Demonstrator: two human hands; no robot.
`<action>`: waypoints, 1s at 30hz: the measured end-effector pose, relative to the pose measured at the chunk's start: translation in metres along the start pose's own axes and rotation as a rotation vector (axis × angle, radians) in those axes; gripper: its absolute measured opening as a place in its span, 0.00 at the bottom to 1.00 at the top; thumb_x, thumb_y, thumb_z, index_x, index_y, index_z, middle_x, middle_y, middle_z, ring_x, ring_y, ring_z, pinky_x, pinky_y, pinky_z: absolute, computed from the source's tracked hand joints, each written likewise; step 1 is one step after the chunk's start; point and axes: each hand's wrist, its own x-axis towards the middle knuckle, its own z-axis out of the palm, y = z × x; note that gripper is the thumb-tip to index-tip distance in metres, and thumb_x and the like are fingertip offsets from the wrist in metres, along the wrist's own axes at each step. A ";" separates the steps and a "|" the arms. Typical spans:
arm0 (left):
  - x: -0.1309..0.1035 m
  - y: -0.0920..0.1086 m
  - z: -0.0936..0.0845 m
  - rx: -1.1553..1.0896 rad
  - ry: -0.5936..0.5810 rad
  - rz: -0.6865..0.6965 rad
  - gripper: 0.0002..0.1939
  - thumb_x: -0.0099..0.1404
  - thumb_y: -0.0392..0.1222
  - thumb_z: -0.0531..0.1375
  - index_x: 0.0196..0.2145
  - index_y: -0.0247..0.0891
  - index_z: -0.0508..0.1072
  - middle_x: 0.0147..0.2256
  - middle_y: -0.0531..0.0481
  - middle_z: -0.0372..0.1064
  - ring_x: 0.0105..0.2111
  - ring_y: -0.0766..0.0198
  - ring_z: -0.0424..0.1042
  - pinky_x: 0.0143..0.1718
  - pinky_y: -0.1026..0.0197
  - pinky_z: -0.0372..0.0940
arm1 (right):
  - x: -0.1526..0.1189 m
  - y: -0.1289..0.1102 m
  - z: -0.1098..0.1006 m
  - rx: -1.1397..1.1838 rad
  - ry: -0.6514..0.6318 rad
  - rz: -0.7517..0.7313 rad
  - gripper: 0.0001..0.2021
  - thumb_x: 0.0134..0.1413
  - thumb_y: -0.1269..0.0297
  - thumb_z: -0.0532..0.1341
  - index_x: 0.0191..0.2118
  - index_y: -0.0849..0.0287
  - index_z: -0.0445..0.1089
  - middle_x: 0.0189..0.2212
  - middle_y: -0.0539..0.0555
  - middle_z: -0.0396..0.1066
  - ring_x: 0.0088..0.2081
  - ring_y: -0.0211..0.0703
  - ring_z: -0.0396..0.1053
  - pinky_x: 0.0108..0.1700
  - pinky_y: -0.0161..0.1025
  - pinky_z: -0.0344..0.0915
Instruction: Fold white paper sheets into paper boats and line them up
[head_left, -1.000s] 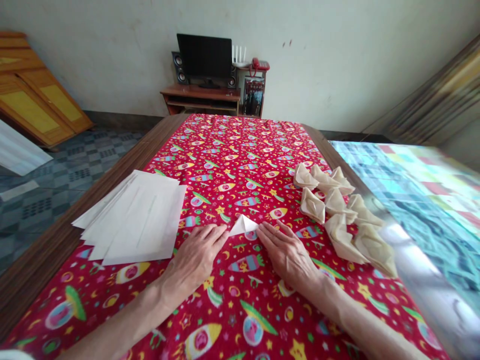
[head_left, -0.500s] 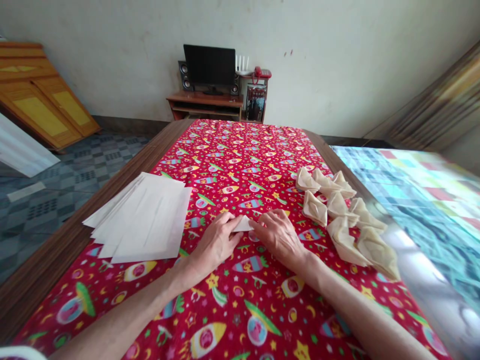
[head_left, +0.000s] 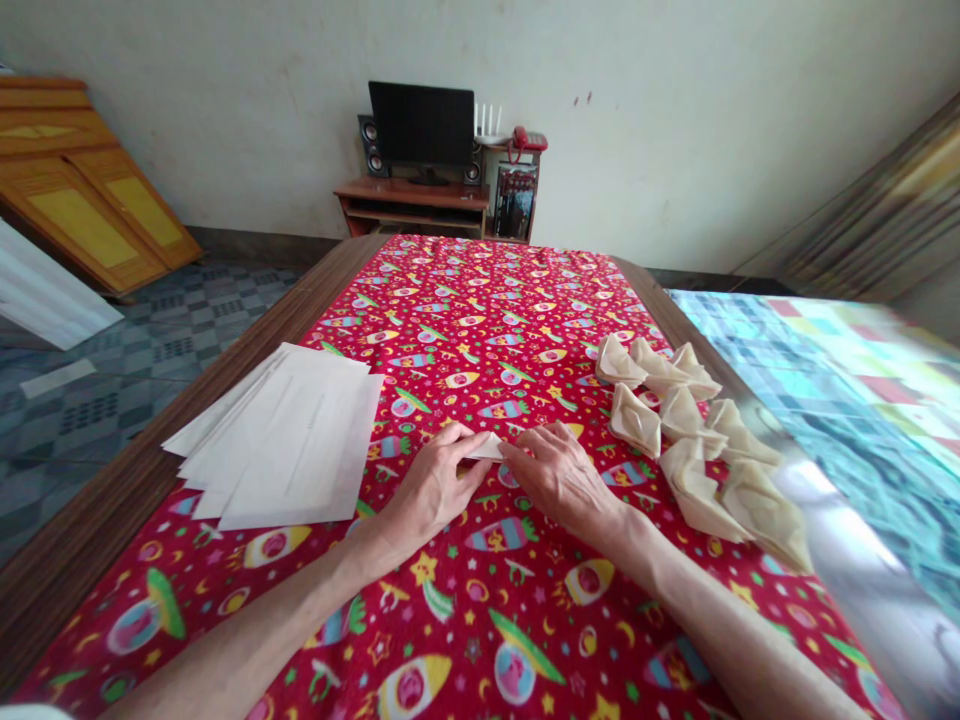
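Between my hands, low over the table, is a small piece of folded white paper (head_left: pixel 489 447). My left hand (head_left: pixel 442 474) pinches its left end between thumb and fingers. The fingers of my right hand (head_left: pixel 561 472) are closed on its right end, and they hide that part of it. To the left lies a fanned stack of white paper sheets (head_left: pixel 300 440). On the right stand several folded paper boats (head_left: pixel 694 485), cream-coloured with pointed ends, grouped close together.
A red patterned cloth (head_left: pixel 480 620) covers the wooden table (head_left: pixel 300 310). Beyond the far edge are a monitor (head_left: pixel 421 125), a desk (head_left: pixel 412 200) and a red telephone (head_left: pixel 525 142). A yellow cabinet (head_left: pixel 90 200) stands at left, a bed with checked covers (head_left: pixel 825 400) at right.
My hands stay at nearly the same spot with the folded paper between them. Its visible part looks slightly flatter and narrower. The whole view has shifted a little.
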 end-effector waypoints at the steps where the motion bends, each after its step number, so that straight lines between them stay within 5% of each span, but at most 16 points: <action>1: 0.000 0.000 0.000 -0.001 0.003 0.005 0.13 0.63 0.36 0.56 0.46 0.37 0.72 0.38 0.48 0.67 0.38 0.63 0.70 0.40 0.62 0.66 | 0.000 -0.001 0.000 -0.010 0.010 0.000 0.08 0.61 0.70 0.54 0.42 0.58 0.68 0.32 0.53 0.68 0.31 0.40 0.62 0.38 0.39 0.52; 7: 0.002 0.008 0.002 -0.032 0.052 0.015 0.13 0.64 0.36 0.55 0.46 0.38 0.72 0.36 0.49 0.66 0.36 0.65 0.69 0.39 0.63 0.65 | 0.005 -0.013 0.007 -0.085 0.124 0.016 0.07 0.59 0.70 0.55 0.42 0.60 0.67 0.30 0.52 0.68 0.32 0.42 0.62 0.37 0.41 0.51; 16: 0.000 0.014 0.002 0.023 0.143 -0.012 0.31 0.60 0.31 0.54 0.61 0.41 0.54 0.40 0.47 0.60 0.40 0.62 0.66 0.44 0.58 0.67 | 0.006 -0.026 0.008 0.059 0.348 0.141 0.09 0.62 0.67 0.53 0.32 0.60 0.68 0.23 0.49 0.65 0.25 0.36 0.60 0.30 0.36 0.51; 30: -0.003 0.014 0.008 0.025 0.127 0.060 0.32 0.59 0.28 0.54 0.60 0.42 0.57 0.41 0.47 0.68 0.39 0.62 0.69 0.44 0.59 0.68 | 0.007 -0.028 0.010 0.093 0.213 0.249 0.06 0.56 0.69 0.52 0.36 0.60 0.65 0.26 0.52 0.69 0.27 0.38 0.64 0.29 0.35 0.51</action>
